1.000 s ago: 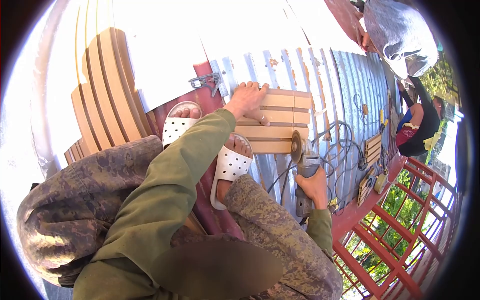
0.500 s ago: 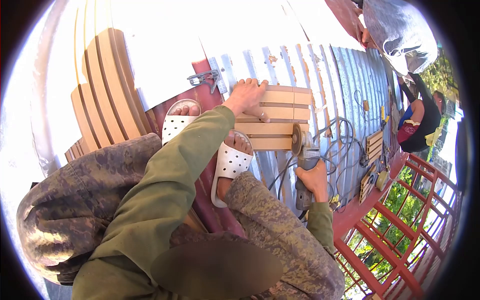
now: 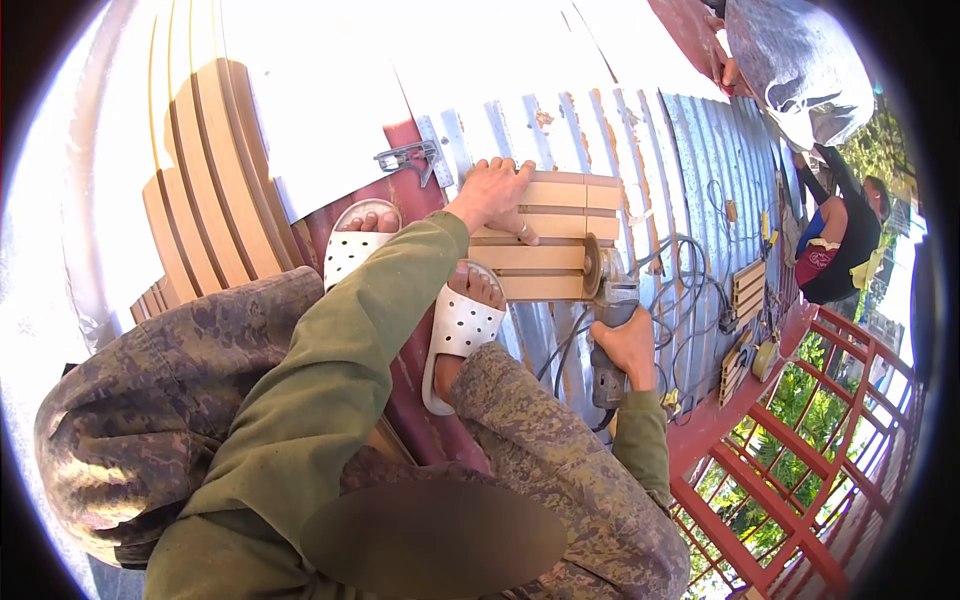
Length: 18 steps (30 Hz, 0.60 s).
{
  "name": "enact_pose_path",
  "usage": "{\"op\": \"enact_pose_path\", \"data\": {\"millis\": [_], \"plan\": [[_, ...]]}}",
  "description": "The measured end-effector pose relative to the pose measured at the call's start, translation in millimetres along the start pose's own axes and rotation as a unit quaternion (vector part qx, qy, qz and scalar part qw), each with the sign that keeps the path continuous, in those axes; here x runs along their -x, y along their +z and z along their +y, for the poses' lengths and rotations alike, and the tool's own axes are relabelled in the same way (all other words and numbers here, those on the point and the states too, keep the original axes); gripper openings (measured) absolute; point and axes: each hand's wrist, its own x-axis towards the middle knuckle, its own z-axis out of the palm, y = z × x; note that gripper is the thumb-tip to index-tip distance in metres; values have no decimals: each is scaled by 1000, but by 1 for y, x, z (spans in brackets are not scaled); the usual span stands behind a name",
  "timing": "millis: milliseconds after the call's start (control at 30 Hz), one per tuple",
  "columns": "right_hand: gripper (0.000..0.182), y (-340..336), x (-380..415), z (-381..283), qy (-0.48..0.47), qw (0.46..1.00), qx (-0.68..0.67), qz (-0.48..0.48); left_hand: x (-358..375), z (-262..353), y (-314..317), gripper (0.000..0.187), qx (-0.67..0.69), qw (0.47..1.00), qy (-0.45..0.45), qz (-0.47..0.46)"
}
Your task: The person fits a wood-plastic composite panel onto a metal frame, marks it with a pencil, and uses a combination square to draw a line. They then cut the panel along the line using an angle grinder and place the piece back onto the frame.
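Observation:
My left hand (image 3: 493, 197) grips a tan slatted panel (image 3: 545, 258) near its left end, fingertips at the far edge and thumb lying across the slats. My right hand (image 3: 630, 347) is wrapped around the grey body of an angle grinder (image 3: 612, 375). The grinder's round disc (image 3: 592, 264) stands on edge at the panel's right side, overlapping the nearer slats in this view. A thin line crosses the far slats above the disc. My feet in white clogs (image 3: 467, 325) are beside the panel, one right at its lower left.
Corrugated metal sheets (image 3: 640, 150) lie under the panel. A dark cable (image 3: 690, 285) coils to the right, near small slatted offcuts (image 3: 748, 292). A metal clamp (image 3: 410, 158) sits on the red beam (image 3: 405, 340). Long slatted boards (image 3: 215, 170) lie left. Another person (image 3: 840, 240) is at far right.
My right hand has shifted the grinder slightly, its disc now a little higher and turned along the panel's right side. My left hand and the panel stay in place.

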Motion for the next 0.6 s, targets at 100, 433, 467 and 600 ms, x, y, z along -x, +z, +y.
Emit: {"op": "enact_pose_path", "data": {"millis": [100, 433, 467, 600], "plan": [[54, 2, 4, 9, -10, 1000, 2, -1, 0, -1, 1, 132, 4, 1000, 0, 2], [52, -2, 25, 9, 6, 1000, -4, -3, 1, 0, 0, 131, 13, 1000, 0, 3], [52, -2, 25, 10, 9, 1000, -11, -7, 1, -1, 0, 131, 16, 1000, 0, 1], [52, -2, 27, 19, 11, 1000, -6, -9, 1, 0, 0, 131, 14, 1000, -2, 5]]}}
